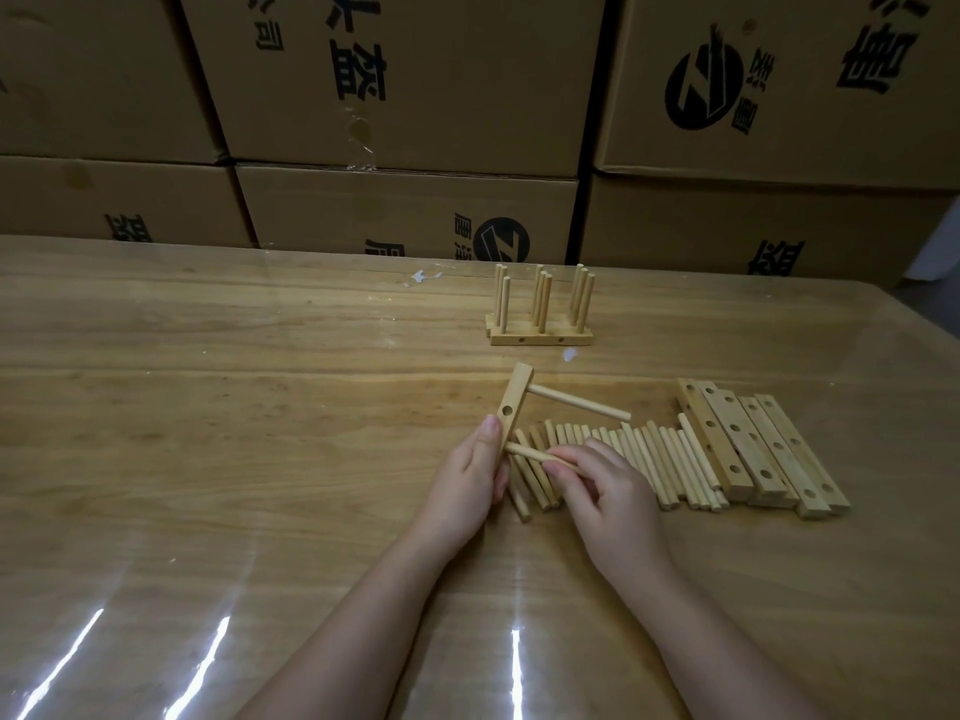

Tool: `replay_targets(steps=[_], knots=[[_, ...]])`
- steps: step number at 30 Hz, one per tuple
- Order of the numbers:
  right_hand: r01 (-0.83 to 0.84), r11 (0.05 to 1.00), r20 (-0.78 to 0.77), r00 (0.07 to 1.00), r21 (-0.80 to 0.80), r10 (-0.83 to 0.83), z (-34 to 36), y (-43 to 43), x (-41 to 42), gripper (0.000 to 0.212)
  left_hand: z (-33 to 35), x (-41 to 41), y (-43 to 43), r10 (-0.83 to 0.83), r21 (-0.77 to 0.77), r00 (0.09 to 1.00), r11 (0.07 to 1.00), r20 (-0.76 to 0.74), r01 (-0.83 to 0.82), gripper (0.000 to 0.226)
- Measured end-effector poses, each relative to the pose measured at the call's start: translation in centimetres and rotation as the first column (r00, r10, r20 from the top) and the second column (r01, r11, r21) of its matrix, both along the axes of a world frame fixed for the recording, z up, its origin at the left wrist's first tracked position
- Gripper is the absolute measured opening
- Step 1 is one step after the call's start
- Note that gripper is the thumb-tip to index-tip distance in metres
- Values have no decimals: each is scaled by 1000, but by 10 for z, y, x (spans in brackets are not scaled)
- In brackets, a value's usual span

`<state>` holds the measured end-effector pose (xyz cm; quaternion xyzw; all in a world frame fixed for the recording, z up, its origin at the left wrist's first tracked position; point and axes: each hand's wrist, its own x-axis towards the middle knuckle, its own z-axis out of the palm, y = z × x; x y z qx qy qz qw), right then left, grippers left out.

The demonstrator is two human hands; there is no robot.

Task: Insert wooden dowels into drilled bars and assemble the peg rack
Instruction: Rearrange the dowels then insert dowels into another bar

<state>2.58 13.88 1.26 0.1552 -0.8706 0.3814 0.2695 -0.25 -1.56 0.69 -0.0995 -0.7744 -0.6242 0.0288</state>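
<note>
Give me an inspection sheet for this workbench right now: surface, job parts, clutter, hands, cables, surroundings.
Surface: wooden table, glossy clear cover, glare streaks near the front.
Job's things: held bar with a seated dowel at its far end, middle hole empty; second dowel at the near hole; loose dowels in a row; spare drilled bars to the right; pegged bars standing at the back.
Clutter: white scraps near the pegged bars.
Grippers: left hand grips the held bar; right hand pinches the second dowel.
Cables: nothing seen.
Surroundings: stacked cardboard boxes behind the table.
</note>
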Motion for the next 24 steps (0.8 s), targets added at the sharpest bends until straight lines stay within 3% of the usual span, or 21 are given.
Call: replay_targets(steps=[20, 24], knots=[[32, 999, -6, 999, 8, -32, -3, -5, 3, 18, 1, 7, 2, 21, -12, 999, 1000, -49, -22, 46], [19, 995, 83, 996, -102, -11, -3, -10, 2, 28, 2, 3, 3, 55, 59, 998, 997, -10, -55, 55]])
